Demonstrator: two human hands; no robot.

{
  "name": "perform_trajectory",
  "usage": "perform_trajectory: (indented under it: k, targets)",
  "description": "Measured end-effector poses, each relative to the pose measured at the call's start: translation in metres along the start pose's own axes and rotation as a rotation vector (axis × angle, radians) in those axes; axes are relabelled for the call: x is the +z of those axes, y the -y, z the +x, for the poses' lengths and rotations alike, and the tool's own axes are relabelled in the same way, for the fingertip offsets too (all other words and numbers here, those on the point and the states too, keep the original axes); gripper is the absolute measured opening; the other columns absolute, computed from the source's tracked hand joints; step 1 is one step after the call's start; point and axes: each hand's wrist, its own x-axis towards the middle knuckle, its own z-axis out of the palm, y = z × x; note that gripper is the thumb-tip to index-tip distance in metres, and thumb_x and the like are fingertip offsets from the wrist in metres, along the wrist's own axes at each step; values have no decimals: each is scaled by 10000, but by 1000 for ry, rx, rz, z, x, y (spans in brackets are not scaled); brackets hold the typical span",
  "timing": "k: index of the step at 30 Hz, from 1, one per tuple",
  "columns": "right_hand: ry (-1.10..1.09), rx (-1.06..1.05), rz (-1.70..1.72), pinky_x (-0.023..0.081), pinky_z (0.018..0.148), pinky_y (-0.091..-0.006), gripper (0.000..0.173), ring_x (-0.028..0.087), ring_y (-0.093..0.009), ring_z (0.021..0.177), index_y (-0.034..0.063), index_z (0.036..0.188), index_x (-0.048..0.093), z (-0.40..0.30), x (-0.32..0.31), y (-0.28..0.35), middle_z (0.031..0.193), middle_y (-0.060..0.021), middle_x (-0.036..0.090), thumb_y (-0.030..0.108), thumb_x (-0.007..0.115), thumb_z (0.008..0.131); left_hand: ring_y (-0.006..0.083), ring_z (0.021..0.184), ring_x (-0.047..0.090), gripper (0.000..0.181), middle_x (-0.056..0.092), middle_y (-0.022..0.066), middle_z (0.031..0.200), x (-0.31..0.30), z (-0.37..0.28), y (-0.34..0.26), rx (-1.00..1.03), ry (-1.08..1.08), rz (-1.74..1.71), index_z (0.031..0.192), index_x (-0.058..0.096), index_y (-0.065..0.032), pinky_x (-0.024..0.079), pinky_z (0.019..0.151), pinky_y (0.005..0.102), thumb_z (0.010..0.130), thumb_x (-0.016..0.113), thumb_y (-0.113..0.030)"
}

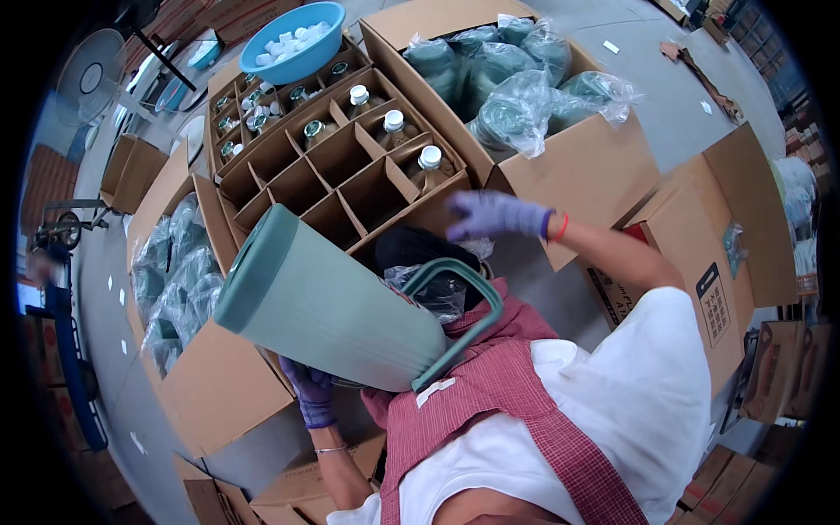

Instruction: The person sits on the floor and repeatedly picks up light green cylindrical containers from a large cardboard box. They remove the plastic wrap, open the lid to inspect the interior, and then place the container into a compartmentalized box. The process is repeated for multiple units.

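Observation:
A large pale green jug (335, 298) with a darker green band at one end and a green handle lies tilted across my lap, in front of the red checked apron. My left hand (310, 394), in a purple glove, is at its underside and grips it; most of the fingers are hidden. Above the handle, my right hand (495, 215), also gloved in purple, is slightly blurred, its fingers apart and nothing visible in them. Just beyond it stands a divided carton (407, 220) with several white-capped bottles (430, 157) in some compartments. Clear plastic film (436, 295) lies beside the handle.
A blue basin (295, 65) of white caps rests on the far dividers. Open cartons of plastic-wrapped green items stand at the left (174, 282) and upper right (518, 111). Another open carton (695, 262) is at my right. A fan (90, 77) stands far left.

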Motion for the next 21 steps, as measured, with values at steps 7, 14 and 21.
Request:
perform_trajectory:
  k: [7,14,21]
  targets:
    - [359,-1,382,555,763,-311,596,697,-210,867,-35,1177,609,-42,69,-13,943,-142,702,508,601,931,235,838,609,526,603,97,941,-21,13,11,754,64,1062,1304,488,-56,523,744,400,891,672,-325]
    - [217,-402,1076,480,981,-292,410,600,-159,1150,48,1358,548,5,29,89,1296,-112,622,299,485,1040,352,1140,582,527,611,173,1243,-61,20,34,750,72,1382,1281,566,-38,450,982,496,844,719,-291]
    - [-395,-278,-319,425,1042,-418,590,551,-319,1183,67,1327,537,6,79,63,1213,-162,581,288,714,809,353,1196,553,462,593,172,1293,-74,-6,30,458,86,1498,1317,570,-62,425,1021,491,916,639,-280]
